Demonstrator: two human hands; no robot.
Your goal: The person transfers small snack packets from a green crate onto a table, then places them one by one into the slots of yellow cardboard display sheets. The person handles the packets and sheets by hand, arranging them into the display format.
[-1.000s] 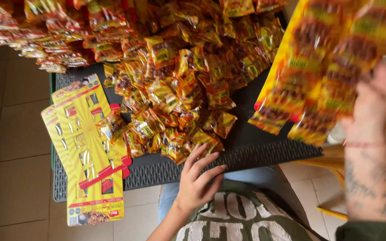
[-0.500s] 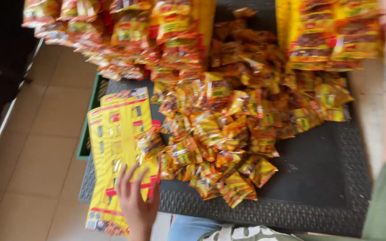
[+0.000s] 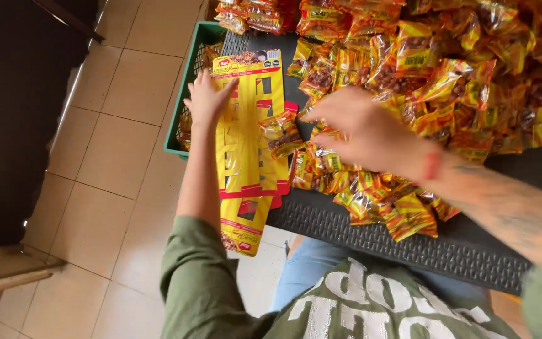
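Note:
My left hand [image 3: 207,97] lies flat, fingers spread, on the left edge of a stack of long yellow and red display cards [image 3: 249,144] that hang over the table's near left corner. One small snack packet [image 3: 281,133] rests on the cards. My right hand [image 3: 365,129] reaches left over a big heap of yellow and red snack packets [image 3: 446,81]; it is blurred, and whether it grips a packet is unclear. The heap covers most of the dark woven tabletop [image 3: 409,248].
A green plastic crate [image 3: 186,94] sits under the table's left side. Strips of hanging packets [image 3: 265,16] lie at the far edge. Beige tiled floor [image 3: 108,157] spreads to the left, with a dark doorway and a wooden ledge [image 3: 7,276] further left.
The view has swung left and down. My left hand went from the cards' lower end to their upper left edge. My right hand came into view over the packets.

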